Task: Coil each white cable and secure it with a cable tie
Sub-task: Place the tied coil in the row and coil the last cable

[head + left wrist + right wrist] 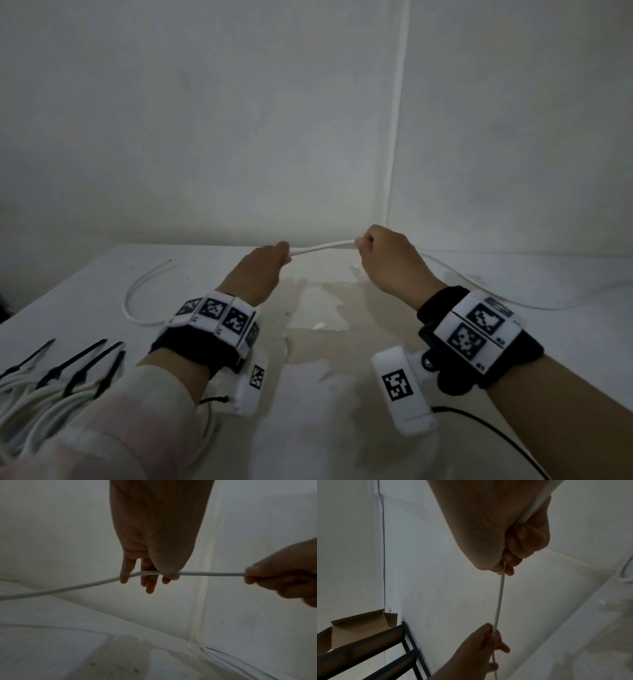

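Bundled cables [24, 401] with black ties [82, 363] sit nearest; above the tabletop [308, 428], left hand [260, 270] and right hand [387, 260] both pinch one white cable [322, 247], stretched level between them.

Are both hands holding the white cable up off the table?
Yes, the left hand and right hand pinch the white cable stretched between them.

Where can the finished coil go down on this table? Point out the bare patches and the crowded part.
Bare: the stained tabletop between the two wrists, and the near edge below it. Also the strip between the left hand and the loose cable loop. Crowded: the near left corner, where tied coils and black cable ties lie.
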The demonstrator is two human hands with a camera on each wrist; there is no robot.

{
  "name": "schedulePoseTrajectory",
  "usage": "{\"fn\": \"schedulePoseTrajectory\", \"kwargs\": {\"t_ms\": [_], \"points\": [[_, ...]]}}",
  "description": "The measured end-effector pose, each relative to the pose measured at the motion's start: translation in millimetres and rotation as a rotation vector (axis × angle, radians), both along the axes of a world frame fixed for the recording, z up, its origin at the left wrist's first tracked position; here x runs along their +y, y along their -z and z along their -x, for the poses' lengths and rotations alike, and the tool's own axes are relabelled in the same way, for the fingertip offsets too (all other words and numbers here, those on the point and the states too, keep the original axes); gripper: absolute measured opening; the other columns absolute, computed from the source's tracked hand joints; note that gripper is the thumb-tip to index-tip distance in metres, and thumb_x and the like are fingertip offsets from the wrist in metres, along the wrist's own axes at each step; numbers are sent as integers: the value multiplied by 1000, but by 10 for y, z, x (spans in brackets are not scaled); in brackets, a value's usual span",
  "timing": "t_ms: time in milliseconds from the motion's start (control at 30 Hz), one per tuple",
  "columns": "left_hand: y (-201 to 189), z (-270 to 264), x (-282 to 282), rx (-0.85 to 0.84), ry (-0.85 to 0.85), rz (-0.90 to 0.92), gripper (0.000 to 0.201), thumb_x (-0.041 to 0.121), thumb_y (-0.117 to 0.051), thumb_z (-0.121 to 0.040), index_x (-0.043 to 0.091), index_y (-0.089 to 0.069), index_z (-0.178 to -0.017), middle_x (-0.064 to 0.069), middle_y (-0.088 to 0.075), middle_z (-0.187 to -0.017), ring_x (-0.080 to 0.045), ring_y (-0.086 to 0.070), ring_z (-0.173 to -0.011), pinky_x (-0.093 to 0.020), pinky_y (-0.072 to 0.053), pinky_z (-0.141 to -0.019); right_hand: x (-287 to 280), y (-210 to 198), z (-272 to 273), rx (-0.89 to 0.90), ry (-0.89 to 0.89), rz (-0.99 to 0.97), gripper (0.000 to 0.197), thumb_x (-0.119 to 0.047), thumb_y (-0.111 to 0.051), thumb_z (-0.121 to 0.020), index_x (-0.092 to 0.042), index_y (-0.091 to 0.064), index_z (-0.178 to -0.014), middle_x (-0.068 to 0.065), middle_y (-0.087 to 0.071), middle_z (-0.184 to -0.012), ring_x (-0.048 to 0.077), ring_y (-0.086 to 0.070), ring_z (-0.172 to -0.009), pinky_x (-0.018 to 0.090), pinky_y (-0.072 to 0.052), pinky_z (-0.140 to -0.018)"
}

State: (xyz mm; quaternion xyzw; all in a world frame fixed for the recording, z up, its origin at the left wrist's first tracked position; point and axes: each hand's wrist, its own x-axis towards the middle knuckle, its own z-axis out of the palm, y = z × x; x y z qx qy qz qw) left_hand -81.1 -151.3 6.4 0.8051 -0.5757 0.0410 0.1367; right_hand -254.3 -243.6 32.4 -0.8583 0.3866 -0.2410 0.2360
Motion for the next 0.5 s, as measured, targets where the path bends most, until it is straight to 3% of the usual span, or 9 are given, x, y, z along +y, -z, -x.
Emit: {"fn": "schedulePoseTrajectory", "kwargs": {"t_ms": [100, 233, 367, 500], "points": [[-20, -127, 104, 11, -61, 19, 11, 11, -33, -99, 7, -43, -96, -22, -59, -100, -25, -51, -78, -32, -30, -64, -58, -40, 220, 12, 99, 30, 26, -28, -31, -100, -11, -42, -83, 1, -46, -76, 21, -44, -69, 30, -30, -56], [-27, -293, 260, 16, -174, -25, 21, 8, -32, -98, 2, -48, -110, -21, -60, -104, -34, -58, -89, -42, -43, -74, -161, -70, 498, 45, 221, 59, 26, -30, -29, -100, -11, -44, -91, 10, -55, -92, 24, -45, -78, 30, -32, -67], [-53, -300, 272, -42, -162, 44, 17, 12, -31, -99, 7, -47, -100, -16, -56, -91, -31, -53, -78, -39, -36, -65, -204, -104, 640, 85, 286, 115, 29, -28, -27, -101, -8, -48, -104, 11, -58, -98, 23, -42, -75, 30, -30, -66], [-130, -324, 240, -6, -179, 145, 20, 15, -31, -100, 4, -48, -100, -2, -36, -70, -26, -44, -71, -34, -30, -62, -212, -158, 722, 34, 326, 100, 30, -28, -27, -101, -8, -48, -108, 10, -56, -97, 24, -42, -77, 31, -31, -67]]}}
